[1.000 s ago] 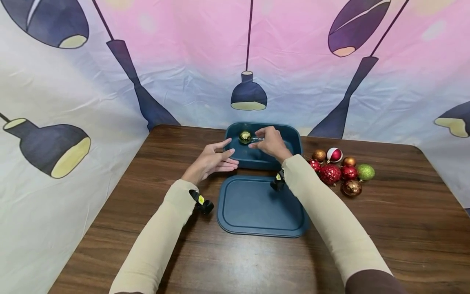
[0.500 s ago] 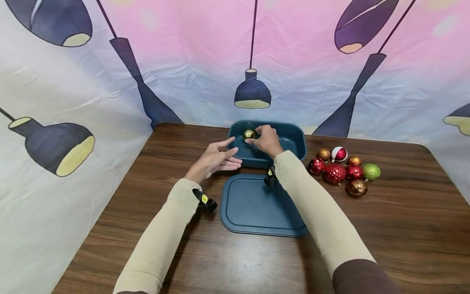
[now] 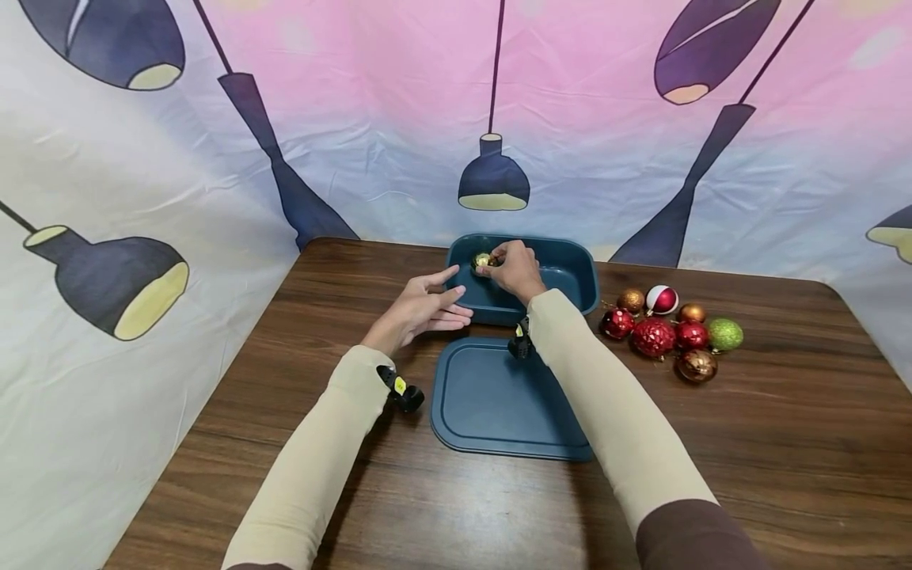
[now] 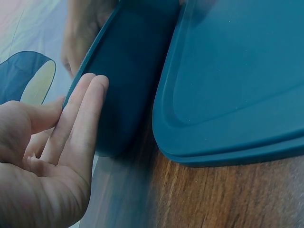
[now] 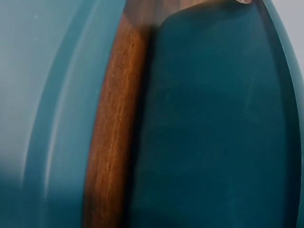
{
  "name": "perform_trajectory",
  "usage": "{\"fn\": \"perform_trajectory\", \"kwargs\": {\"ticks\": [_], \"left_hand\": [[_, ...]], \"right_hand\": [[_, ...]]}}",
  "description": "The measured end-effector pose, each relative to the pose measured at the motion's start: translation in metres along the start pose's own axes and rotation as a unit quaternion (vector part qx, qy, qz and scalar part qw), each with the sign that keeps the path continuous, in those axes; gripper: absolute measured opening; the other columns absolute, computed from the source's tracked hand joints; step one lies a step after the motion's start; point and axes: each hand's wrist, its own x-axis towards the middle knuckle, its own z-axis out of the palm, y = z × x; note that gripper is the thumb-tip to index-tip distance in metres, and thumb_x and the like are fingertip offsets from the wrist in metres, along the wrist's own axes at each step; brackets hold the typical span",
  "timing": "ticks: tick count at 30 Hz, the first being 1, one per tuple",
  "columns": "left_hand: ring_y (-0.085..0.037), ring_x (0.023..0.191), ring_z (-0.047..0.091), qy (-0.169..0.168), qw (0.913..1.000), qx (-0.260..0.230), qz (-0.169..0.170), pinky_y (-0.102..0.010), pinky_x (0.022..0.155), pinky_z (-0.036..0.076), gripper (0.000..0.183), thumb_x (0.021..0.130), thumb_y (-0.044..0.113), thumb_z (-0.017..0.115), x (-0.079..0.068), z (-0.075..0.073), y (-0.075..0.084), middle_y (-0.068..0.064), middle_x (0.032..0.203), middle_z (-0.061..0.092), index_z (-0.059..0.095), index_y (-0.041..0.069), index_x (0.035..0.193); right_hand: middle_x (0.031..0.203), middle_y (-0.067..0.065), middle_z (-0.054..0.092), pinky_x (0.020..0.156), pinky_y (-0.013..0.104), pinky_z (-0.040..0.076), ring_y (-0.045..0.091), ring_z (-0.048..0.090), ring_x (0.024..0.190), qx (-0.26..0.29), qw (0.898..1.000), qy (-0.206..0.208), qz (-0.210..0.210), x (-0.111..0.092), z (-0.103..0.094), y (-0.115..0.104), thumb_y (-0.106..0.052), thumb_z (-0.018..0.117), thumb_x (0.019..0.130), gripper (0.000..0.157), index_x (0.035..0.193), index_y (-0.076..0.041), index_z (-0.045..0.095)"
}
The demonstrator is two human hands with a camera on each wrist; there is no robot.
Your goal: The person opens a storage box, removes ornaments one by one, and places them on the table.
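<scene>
A dark teal rectangular box (image 3: 570, 305) stands at the back of the table, with a shiny gold Christmas bauble (image 3: 482, 262) at the left of its inside. My right hand (image 3: 518, 271) reaches into the box and holds the bauble between thumb and fingers, which cover part of it. At the box's front left corner my left hand (image 3: 420, 309) rests with extended fingers against the outer wall; in the left wrist view its fingers (image 4: 78, 118) lie along that wall. The right wrist view shows mostly the box wall (image 5: 213, 118), with the right hand almost out of frame.
Directly in front of the box lies its flat teal lid (image 3: 499, 404), under the right forearm. Right of the box is a cluster of red, green, copper and striped baubles (image 3: 654, 337) on the brown wooden table (image 3: 784, 443). A printed cloth (image 3: 399, 158) hangs behind.
My right hand has moved left inside the box and closed in on the gold bauble, from which its fingers stood apart earlier. The left hand stays at the box's corner. The head view has shifted slightly.
</scene>
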Motion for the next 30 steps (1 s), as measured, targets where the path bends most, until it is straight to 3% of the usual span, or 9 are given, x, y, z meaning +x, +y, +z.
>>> {"fn": "perform_trajectory", "kwargs": {"ticks": [14, 20, 30], "left_hand": [[-0.028, 0.088, 0.076, -0.009, 0.9999, 0.007, -0.001, -0.040, 0.085, 0.062, 0.064, 0.103, 0.022, 0.063, 0.006, 0.003, -0.001, -0.023, 0.106, 0.074, 0.035, 0.033, 0.159], [-0.028, 0.089, 0.076, -0.004, 0.9999, 0.009, -0.004, -0.044, 0.089, 0.059, 0.063, 0.103, 0.022, 0.063, 0.006, 0.000, 0.001, -0.022, 0.106, 0.074, 0.036, 0.034, 0.159], [-0.029, 0.090, 0.076, -0.004, 1.0000, 0.004, -0.002, -0.043, 0.090, 0.059, 0.062, 0.102, 0.023, 0.064, 0.009, -0.006, 0.003, -0.024, 0.109, 0.073, 0.038, 0.038, 0.156]], "right_hand": [[0.118, 0.017, 0.068, 0.095, 0.047, 0.055, 0.032, 0.064, 0.107, 0.001, 1.000, -0.005, 0.000, -0.005, -0.009, 0.006, -0.021, 0.079, 0.092, 0.037, 0.120, 0.001, 0.068], [0.115, 0.017, 0.068, 0.089, 0.045, 0.057, 0.032, 0.065, 0.102, 0.010, 1.000, -0.009, -0.004, -0.008, -0.028, 0.008, -0.019, 0.077, 0.093, 0.033, 0.118, 0.001, 0.069], [0.117, 0.021, 0.066, 0.090, 0.048, 0.056, 0.035, 0.063, 0.107, -0.007, 0.998, -0.012, -0.054, -0.025, -0.069, 0.012, -0.017, 0.075, 0.094, 0.034, 0.119, 0.005, 0.068]]}}
